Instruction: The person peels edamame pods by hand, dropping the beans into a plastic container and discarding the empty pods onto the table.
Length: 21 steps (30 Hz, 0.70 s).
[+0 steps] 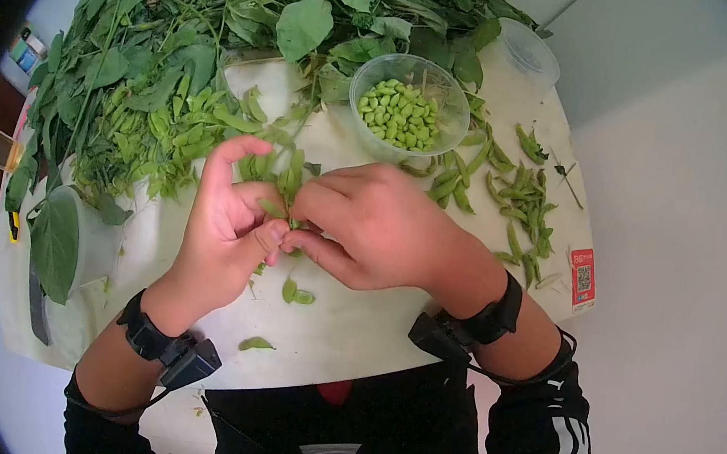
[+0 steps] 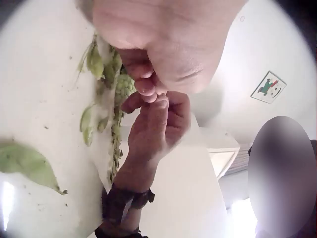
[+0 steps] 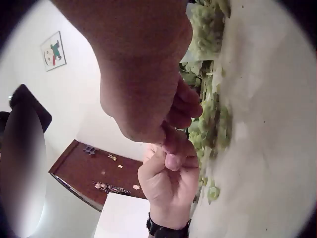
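Observation:
Over the table, my left hand (image 1: pixel 230 232) and right hand (image 1: pixel 377 229) meet fingertip to fingertip. Both pinch a small green soybean pod (image 1: pixel 295 224), mostly hidden by the fingers. The left index finger stands raised, apart from the pinch. Just below the hands lie a couple of pods (image 1: pixel 298 294), and a single pod (image 1: pixel 256 343) rests closer to the table's front edge. Beyond the right hand stands a clear plastic bowl (image 1: pixel 459 111) holding shelled green beans (image 1: pixel 399 114). A heap of pods (image 1: pixel 154 140) spreads to the left.
Leafy soybean stalks (image 1: pixel 318 14) cover the back and left of the table (image 1: pixel 348 344). More pods (image 1: pixel 527 207) lie on the right, near a red QR card (image 1: pixel 583 279). A clear plastic container (image 1: pixel 529 54) sits at the back right. A dark blade (image 1: pixel 38 308) lies at the left edge.

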Each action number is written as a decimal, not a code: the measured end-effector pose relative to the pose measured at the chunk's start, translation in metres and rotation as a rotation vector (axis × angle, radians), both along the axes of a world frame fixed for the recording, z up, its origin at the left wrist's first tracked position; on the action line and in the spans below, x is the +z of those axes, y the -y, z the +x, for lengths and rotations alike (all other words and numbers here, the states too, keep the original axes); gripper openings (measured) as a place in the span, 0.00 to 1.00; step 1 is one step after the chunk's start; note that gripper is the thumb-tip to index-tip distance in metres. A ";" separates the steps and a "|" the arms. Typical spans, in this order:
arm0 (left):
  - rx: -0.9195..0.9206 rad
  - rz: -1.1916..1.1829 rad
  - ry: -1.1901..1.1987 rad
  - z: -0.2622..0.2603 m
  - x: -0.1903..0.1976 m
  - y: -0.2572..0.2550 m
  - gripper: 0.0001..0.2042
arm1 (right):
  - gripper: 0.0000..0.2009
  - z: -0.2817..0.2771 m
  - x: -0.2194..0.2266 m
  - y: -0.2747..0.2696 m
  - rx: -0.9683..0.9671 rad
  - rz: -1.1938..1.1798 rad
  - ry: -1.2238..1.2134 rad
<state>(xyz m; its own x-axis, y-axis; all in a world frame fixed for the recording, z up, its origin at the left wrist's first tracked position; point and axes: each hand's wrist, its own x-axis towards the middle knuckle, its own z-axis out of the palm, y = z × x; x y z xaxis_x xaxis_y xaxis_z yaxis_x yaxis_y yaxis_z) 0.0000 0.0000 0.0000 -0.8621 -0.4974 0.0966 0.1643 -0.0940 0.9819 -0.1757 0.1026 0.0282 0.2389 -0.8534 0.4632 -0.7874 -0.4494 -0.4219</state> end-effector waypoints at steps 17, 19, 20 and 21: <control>-0.155 0.229 0.066 -0.002 0.005 0.011 0.26 | 0.06 -0.007 0.000 0.001 0.073 0.037 0.068; -0.127 0.222 0.049 -0.002 0.009 0.011 0.24 | 0.06 -0.011 0.000 0.003 0.062 0.001 0.097; -0.099 0.222 0.039 -0.001 0.010 0.012 0.23 | 0.05 -0.012 0.000 0.003 0.051 -0.029 0.133; -0.096 0.222 0.037 -0.001 0.007 0.014 0.23 | 0.05 -0.013 0.001 0.003 0.054 -0.028 0.131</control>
<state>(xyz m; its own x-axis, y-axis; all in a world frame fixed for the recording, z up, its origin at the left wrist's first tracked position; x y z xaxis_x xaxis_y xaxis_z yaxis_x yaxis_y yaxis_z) -0.0012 -0.0143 0.0074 -0.9074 -0.4185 -0.0382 0.1089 -0.3220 0.9405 -0.1888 0.0993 0.0292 0.2200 -0.8272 0.5170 -0.7006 -0.5028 -0.5064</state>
